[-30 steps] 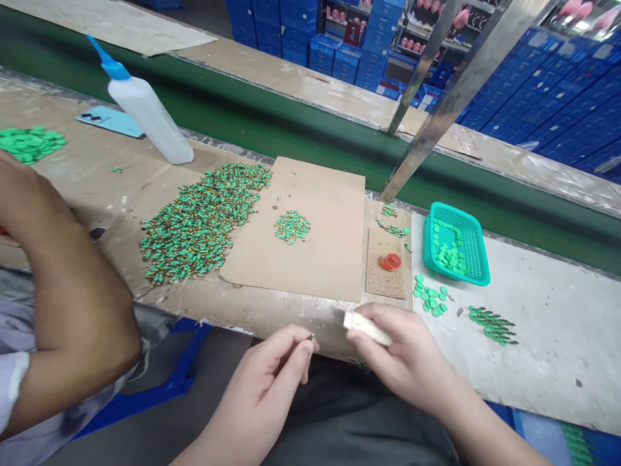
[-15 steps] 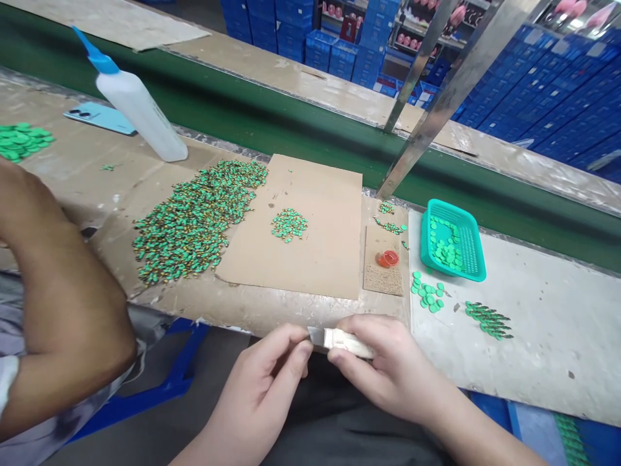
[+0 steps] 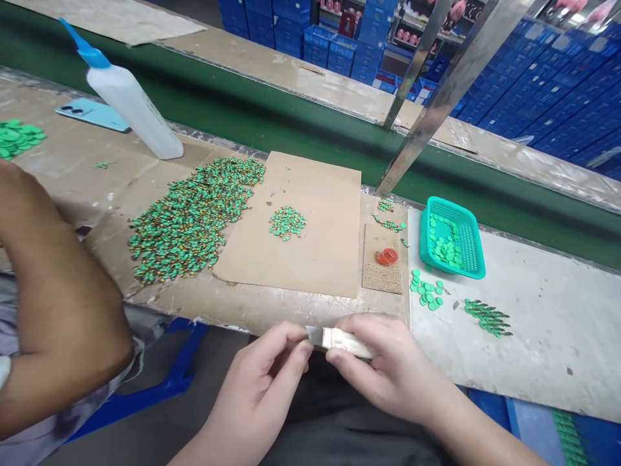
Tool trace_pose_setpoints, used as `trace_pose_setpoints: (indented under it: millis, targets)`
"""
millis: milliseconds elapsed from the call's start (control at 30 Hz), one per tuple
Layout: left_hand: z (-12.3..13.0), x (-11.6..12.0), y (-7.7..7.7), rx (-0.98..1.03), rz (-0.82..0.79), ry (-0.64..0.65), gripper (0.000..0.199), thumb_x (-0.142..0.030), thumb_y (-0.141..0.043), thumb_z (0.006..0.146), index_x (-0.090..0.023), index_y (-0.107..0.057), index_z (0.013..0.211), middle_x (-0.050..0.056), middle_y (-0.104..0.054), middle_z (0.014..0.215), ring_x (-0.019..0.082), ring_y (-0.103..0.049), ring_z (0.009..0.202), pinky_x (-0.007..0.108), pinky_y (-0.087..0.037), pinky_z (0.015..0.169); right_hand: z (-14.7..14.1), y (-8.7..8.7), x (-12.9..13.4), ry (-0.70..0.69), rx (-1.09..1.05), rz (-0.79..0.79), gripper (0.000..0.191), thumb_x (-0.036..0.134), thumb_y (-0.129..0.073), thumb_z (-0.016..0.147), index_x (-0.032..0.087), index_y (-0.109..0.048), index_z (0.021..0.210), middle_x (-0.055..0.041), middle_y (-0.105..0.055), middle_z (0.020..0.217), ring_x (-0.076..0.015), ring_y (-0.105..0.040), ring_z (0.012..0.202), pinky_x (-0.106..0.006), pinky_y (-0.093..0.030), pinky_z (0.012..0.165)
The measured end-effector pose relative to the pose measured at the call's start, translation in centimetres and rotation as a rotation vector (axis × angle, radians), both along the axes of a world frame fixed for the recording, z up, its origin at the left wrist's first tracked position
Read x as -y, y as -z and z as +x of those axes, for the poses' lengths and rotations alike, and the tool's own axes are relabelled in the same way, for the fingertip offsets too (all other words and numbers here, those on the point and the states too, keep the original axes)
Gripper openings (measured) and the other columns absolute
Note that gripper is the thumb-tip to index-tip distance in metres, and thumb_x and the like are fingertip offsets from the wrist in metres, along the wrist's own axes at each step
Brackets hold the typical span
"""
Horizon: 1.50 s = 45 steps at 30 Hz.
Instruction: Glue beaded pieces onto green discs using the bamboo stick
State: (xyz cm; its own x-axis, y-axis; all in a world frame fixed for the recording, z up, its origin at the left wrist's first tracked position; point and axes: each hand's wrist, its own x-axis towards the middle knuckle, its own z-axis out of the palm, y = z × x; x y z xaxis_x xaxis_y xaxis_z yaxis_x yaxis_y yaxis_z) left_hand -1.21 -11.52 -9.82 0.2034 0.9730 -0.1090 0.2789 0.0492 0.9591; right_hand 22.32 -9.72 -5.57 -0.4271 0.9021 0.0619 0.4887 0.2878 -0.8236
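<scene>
My right hand [image 3: 383, 356] is closed around the pale wrapped handle of a short knife [image 3: 347, 342], its metal blade pointing left. The blade tip meets the fingertips of my left hand [image 3: 272, 375], whose thumb and forefinger are pinched together; whatever they hold is too small to make out. Both hands are just off the table's front edge. Beyond them lies a cardboard sheet [image 3: 315, 259] with a small heap of green and gold pieces [image 3: 287, 222]. To its right, a red cap [image 3: 388, 256] rests on a small brown board [image 3: 381, 281].
A large pile of green pieces [image 3: 189, 226], a white bottle [image 3: 136, 110] and a phone [image 3: 92, 115] are at left, beside another person's arm [image 3: 63, 291]. At right are a green basket [image 3: 478, 249], loose green discs [image 3: 427, 294] and a row of green pieces [image 3: 488, 317].
The view has shifted very slightly, so the bottle and pile appear a little further left. Both hands keep nearly the same pose around the knife.
</scene>
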Motion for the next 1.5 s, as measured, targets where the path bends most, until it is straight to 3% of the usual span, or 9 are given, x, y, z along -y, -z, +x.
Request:
trace_pose_setpoints:
  millis: [233, 433, 600, 800, 1000, 1167, 1300, 1500]
  targets:
    - [0.2, 0.1, -0.4, -0.007, 0.002, 0.007, 0.041, -0.054, -0.06, 0.112, -0.026, -0.067, 0.083, -0.004, -0.06, 0.067, 0.014, -0.057, 0.06, 0.023, -0.047, 0.057, 0.2, -0.1, 0.1, -0.016, 0.039, -0.005, 0.019, 0.036, -0.07, 0.114, 0.025, -0.072, 0.099, 0.0005, -0.076, 0.083, -0.0165, -0.07, 0.071, -0.029, -0.05, 0.068]
    - [0.2, 0.0, -0.1, -0.027, 0.078, -0.001, 0.033, -0.045, -0.062, 0.112, -0.027, -0.069, 0.086, -0.005, -0.063, 0.068, 0.013, -0.06, 0.059, 0.021, -0.048, 0.058, 0.3, 0.3, 0.0, 0.006, 0.024, 0.016, 0.018, 0.035, -0.071, 0.113, 0.024, -0.073, 0.1, 0.0, -0.076, 0.082, -0.0164, -0.07, 0.07, -0.028, -0.051, 0.067]
    - [0.2, 0.2, 0.0, -0.066, 0.083, -0.023, 0.033, -0.046, -0.063, 0.111, -0.027, -0.071, 0.086, -0.005, -0.064, 0.068, 0.013, -0.061, 0.06, 0.021, -0.049, 0.06, 1.0, 0.6, -0.4, 0.188, -0.008, 0.068, 0.014, 0.031, -0.071, 0.112, 0.023, -0.073, 0.1, 0.0, -0.076, 0.081, -0.0157, -0.07, 0.07, -0.027, -0.052, 0.067]
    - [0.3, 0.0, -0.1, -0.05, 0.075, -0.038, 0.034, -0.046, -0.065, 0.11, -0.026, -0.07, 0.083, -0.005, -0.061, 0.067, 0.013, -0.058, 0.058, 0.021, -0.046, 0.056, 0.4, 0.0, -0.1, 0.008, -0.043, -0.032, 0.015, 0.03, -0.074, 0.11, 0.024, -0.073, 0.097, 0.0022, -0.073, 0.079, -0.0142, -0.068, 0.07, -0.025, -0.05, 0.069]
    - [0.2, 0.0, 0.1, -0.063, 0.109, -0.05, 0.034, -0.043, -0.066, 0.109, -0.025, -0.071, 0.081, -0.005, -0.061, 0.066, 0.012, -0.056, 0.057, 0.02, -0.046, 0.055, -0.1, 0.3, 0.1, 0.006, -0.039, -0.037, 0.015, 0.031, -0.073, 0.111, 0.024, -0.073, 0.098, 0.0015, -0.074, 0.081, -0.0148, -0.07, 0.072, -0.025, -0.05, 0.07]
    - [0.1, -0.2, 0.6, -0.069, 0.128, -0.056, 0.029, -0.042, -0.067, 0.109, -0.026, -0.074, 0.086, -0.006, -0.068, 0.071, 0.012, -0.062, 0.06, 0.019, -0.049, 0.058, 0.0, 1.0, 0.1, 0.076, -0.002, -0.006, 0.015, 0.034, -0.071, 0.112, 0.023, -0.075, 0.102, 0.0, -0.077, 0.083, -0.0159, -0.072, 0.072, -0.026, -0.051, 0.069]
    - [-0.1, 0.1, 0.6, -0.072, 0.122, -0.066, 0.032, -0.045, -0.068, 0.11, -0.026, -0.072, 0.084, -0.005, -0.068, 0.071, 0.012, -0.063, 0.061, 0.02, -0.05, 0.059, 0.7, 1.4, -0.1, 0.2, -0.001, 0.112, 0.013, 0.031, -0.072, 0.112, 0.023, -0.075, 0.102, -0.0002, -0.077, 0.081, -0.0158, -0.071, 0.07, -0.026, -0.051, 0.067]
    - [0.2, 0.0, 0.2, -0.018, 0.046, -0.026, 0.034, -0.047, -0.064, 0.11, -0.026, -0.071, 0.085, -0.005, -0.064, 0.068, 0.012, -0.061, 0.059, 0.019, -0.05, 0.055, 0.7, 1.1, -0.2, -0.017, -0.048, 0.011, 0.015, 0.033, -0.074, 0.111, 0.024, -0.072, 0.099, 0.002, -0.074, 0.08, -0.0142, -0.069, 0.069, -0.026, -0.048, 0.068]
